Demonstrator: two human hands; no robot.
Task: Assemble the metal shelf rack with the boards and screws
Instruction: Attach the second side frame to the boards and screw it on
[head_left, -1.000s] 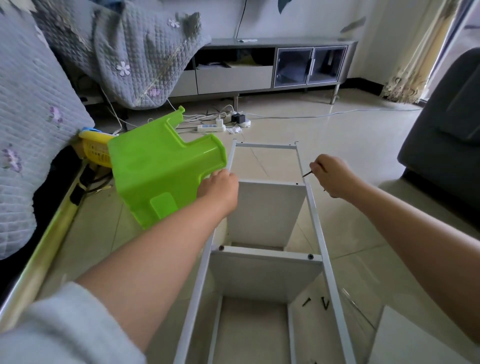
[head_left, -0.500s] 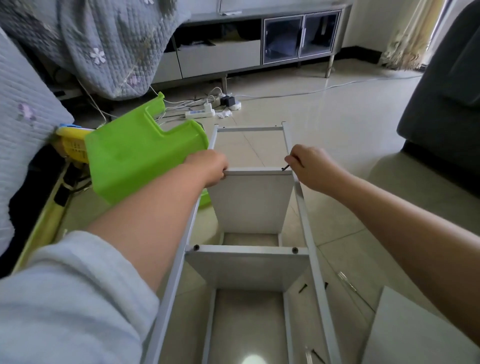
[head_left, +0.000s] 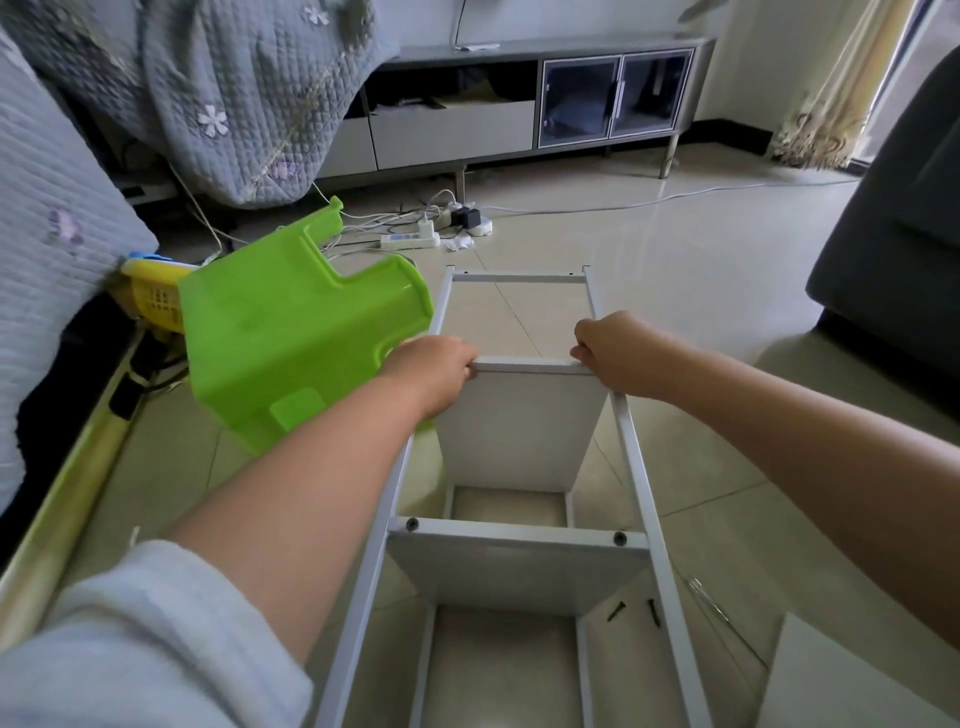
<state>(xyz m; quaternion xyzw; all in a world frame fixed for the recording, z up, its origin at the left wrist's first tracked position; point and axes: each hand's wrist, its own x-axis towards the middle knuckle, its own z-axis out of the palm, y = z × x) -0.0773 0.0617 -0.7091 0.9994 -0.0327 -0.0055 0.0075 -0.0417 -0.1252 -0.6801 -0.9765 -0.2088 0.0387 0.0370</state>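
Both hands hold a white board in the rack frame on the floor.
Left hand (head_left: 434, 371) and right hand (head_left: 618, 353) each grip a top corner of the board (head_left: 519, 426), fingers curled over its edge, between the frame (head_left: 641, 473) rails; two loose screws (head_left: 634, 612) lie on the floor (head_left: 701, 291) beside the right rail.

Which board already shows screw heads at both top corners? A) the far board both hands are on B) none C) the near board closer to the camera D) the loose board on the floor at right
C: the near board has dark screw heads at both corners, where it meets the frame rails; no screw head shows on the far board.
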